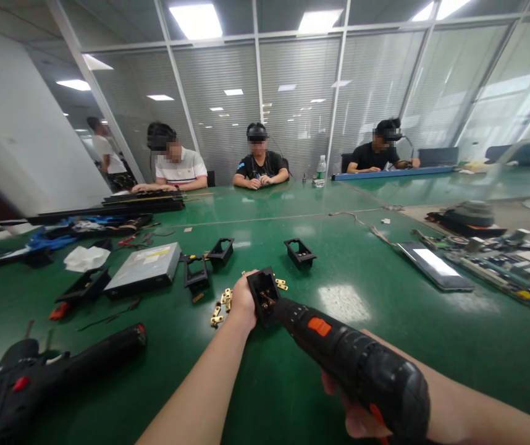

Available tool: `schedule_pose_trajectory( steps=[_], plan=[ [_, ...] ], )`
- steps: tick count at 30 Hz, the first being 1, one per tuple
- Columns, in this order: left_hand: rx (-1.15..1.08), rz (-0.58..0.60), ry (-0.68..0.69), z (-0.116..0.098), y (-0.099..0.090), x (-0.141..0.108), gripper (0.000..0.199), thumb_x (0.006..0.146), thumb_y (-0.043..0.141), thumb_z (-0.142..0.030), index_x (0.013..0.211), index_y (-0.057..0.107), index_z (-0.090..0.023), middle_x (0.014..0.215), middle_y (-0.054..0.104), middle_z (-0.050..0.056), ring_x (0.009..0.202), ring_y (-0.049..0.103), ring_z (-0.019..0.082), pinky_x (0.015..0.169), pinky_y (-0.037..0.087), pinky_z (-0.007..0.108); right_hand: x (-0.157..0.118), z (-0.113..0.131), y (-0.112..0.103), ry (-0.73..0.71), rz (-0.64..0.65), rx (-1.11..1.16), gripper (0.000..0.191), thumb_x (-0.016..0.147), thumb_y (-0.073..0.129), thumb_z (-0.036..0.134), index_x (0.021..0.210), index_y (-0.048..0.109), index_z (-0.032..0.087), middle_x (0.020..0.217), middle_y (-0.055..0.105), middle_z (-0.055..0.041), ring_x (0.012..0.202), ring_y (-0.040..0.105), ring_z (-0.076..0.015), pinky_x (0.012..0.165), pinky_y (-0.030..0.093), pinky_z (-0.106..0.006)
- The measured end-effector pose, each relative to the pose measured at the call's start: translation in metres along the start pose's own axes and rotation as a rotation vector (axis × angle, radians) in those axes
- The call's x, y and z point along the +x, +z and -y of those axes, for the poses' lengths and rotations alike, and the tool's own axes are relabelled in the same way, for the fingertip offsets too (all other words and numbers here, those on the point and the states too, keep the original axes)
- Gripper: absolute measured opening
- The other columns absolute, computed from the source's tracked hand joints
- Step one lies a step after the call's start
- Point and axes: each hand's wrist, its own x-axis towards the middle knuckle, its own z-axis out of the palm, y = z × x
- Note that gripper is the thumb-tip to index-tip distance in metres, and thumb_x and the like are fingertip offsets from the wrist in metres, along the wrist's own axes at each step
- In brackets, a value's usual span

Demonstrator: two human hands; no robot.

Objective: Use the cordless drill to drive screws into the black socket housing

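My left hand point(245, 303) grips a black plastic socket housing point(264, 285) by its left side, its open face tilted toward me and brass-coloured parts visible inside. In my right hand point(355, 408) is a black and orange cordless screwdriver point(353, 352), held by its grip below the body. Its nose points at the housing's lower right; the bit's tip is hidden. Small brass pieces point(221, 308) lie in a loose pile beside and behind my left hand. Similar black housings, one at the back point(221, 248) and one to the right point(300, 252), rest on the green table point(311, 346).
A black power drill point(52, 377) lies at front left. Behind it are a silver disc drive point(147, 269) and crumpled white paper point(86, 258). To the right are a phone-like slab point(434, 266) and circuit boards point(515, 266). Several people sit across the table.
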Motion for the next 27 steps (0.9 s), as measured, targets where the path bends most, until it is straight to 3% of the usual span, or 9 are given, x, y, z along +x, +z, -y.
schedule_pose_trajectory(
  steps=[3,4,7,11,14,18,23,27],
  plan=[
    [-0.047,0.011,-0.012,-0.001,-0.001,-0.001,0.023,0.079,0.055,-0.036,0.074,0.061,-0.015,0.059,0.063,0.006,0.049,0.061,0.022,0.048,0.05,0.034,-0.005,-0.005,0.005,0.007,-0.24,-0.143,0.063,0.064,0.083,0.035,0.122,0.062,0.02,0.097,0.067,-0.0055,0.078,0.062,-0.0199,0.069,0.054,-0.032],
    [-0.059,0.015,-0.016,-0.001,-0.001,-0.002,0.023,0.079,0.055,-0.037,0.074,0.061,-0.015,0.06,0.063,0.006,0.049,0.061,0.023,0.049,0.05,0.034,-0.006,-0.007,0.007,-0.014,-0.288,-0.179,0.065,0.064,0.081,0.035,0.124,0.061,0.02,0.098,0.067,-0.0066,0.08,0.062,-0.0221,0.071,0.055,-0.034],
    [-0.089,0.025,-0.025,-0.003,-0.001,-0.003,0.024,0.079,0.054,-0.037,0.072,0.061,-0.015,0.059,0.062,0.006,0.049,0.061,0.023,0.049,0.051,0.036,-0.007,-0.014,0.014,-0.047,-0.368,-0.244,0.05,0.06,0.078,0.035,0.106,0.068,0.019,0.08,0.066,-0.0042,0.068,0.06,-0.0217,0.062,0.054,-0.035],
    [-0.111,0.036,-0.007,-0.003,-0.002,-0.002,0.021,0.078,0.056,-0.035,0.071,0.06,-0.016,0.057,0.06,0.004,0.048,0.06,0.022,0.05,0.05,0.035,-0.006,-0.018,0.017,-0.075,-0.479,-0.306,0.043,0.061,0.078,0.035,0.099,0.068,0.02,0.094,0.068,-0.0072,0.081,0.065,-0.0253,0.073,0.056,-0.039],
    [-0.129,0.054,-0.003,-0.002,-0.002,-0.001,0.019,0.078,0.057,-0.034,0.071,0.06,-0.016,0.058,0.06,0.004,0.049,0.06,0.022,0.051,0.05,0.035,-0.004,-0.018,0.018,-0.143,-0.45,-0.341,0.039,0.061,0.076,0.034,0.096,0.066,0.02,0.083,0.064,-0.0043,0.07,0.061,-0.0211,0.063,0.054,-0.034],
    [-0.163,0.088,0.014,-0.002,-0.001,-0.001,0.016,0.077,0.057,-0.031,0.07,0.059,-0.017,0.058,0.06,0.004,0.05,0.06,0.021,0.052,0.05,0.034,0.001,-0.015,0.022,-0.11,-0.328,-0.279,0.028,0.063,0.073,0.028,0.086,0.06,0.021,0.065,0.056,0.0033,0.054,0.053,-0.0144,0.049,0.047,-0.026],
    [-0.137,0.079,0.032,-0.002,-0.001,0.0,0.015,0.076,0.059,-0.031,0.07,0.059,-0.017,0.056,0.059,0.003,0.049,0.06,0.022,0.051,0.05,0.034,0.0,-0.016,0.021,-0.142,-0.316,-0.196,0.034,0.063,0.074,0.031,0.094,0.063,0.021,0.062,0.058,0.0037,0.051,0.053,-0.0144,0.048,0.047,-0.026],
    [-0.116,0.021,0.009,-0.002,-0.001,0.0,0.015,0.076,0.06,-0.032,0.073,0.06,-0.017,0.056,0.058,0.002,0.048,0.06,0.021,0.05,0.049,0.033,-0.003,-0.011,0.018,-0.046,-0.357,-0.243,0.044,0.06,0.075,0.026,0.103,0.067,0.02,0.067,0.063,0.0011,0.058,0.057,-0.0172,0.057,0.051,-0.03]
  ],
)
